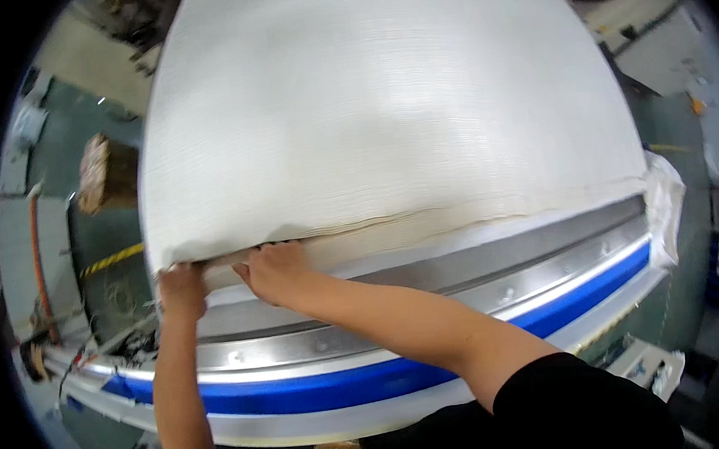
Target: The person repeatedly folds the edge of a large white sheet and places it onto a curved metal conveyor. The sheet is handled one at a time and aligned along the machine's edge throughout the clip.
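Observation:
A wide sheet of white ribbed fabric (368, 115) covers the bed of a large machine in front of me. Its near edge looks like several thin layers, with a cream-coloured strip (360, 239) along it. At the left corner of that edge, my left hand (181, 290) is closed on the fabric. Just to its right, my right hand (276, 272) grips the same edge with its fingers curled over and its thumb pointing left. The fabric is lifted into a dark fold between and behind my knuckles. My fingertips are hidden in it.
A bare metal rail (495, 258) and a blue strip (321, 391) run along the machine's near side. White cloth (665, 207) hangs over the right corner. A brown wrapped roll (107, 173) stands at the left, and a white tray (649, 367) sits low at the right.

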Tool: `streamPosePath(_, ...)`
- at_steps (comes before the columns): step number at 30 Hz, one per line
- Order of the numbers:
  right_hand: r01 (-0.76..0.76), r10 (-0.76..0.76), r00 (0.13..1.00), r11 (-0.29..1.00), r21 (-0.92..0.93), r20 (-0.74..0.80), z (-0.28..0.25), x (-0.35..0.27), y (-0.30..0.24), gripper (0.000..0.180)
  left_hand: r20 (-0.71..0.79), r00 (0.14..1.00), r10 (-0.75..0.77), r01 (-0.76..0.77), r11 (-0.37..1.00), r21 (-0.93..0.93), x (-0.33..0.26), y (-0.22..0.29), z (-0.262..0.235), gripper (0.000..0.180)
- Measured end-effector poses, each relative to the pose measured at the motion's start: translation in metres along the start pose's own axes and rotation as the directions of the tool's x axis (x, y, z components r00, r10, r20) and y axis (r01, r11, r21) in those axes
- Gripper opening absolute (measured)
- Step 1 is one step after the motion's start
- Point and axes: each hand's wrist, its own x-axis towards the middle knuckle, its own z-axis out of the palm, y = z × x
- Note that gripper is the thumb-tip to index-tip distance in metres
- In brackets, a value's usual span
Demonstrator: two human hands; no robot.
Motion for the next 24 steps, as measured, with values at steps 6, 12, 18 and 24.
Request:
streamPosePath(6,-0.286,0.152,0.935,0.856,-0.430,-0.320,-0.109,-0.156,0.212,0.055,0.032,0.999,0.017,-0.018,1.000,0.020,0.007,0.006,-0.016,0.058)
streamPosePath(12,-0.615,0.335,0.758,0.653,-0.442,-0.560,-0.226,-0.316,0.405,0.064,0.078,0.996,-0.036,0.024,0.988,0.151,0.027,-0.013,0.024,0.031)
streamPosePath(18,-0.749,0.571,0.662,0.483,-0.454,-0.485,-0.291,-0.398,0.522,0.070,-0.005,0.979,-0.201,0.201,0.976,0.086,0.047,-0.037,0.073,0.018)
streamPosePath(24,-0.787,0.726,0.565,0.330,-0.521,-0.393,-0.343,-0.465,0.611,0.050,0.008,0.975,-0.222,0.222,0.974,0.041,0.048,-0.054,0.093,0.015)
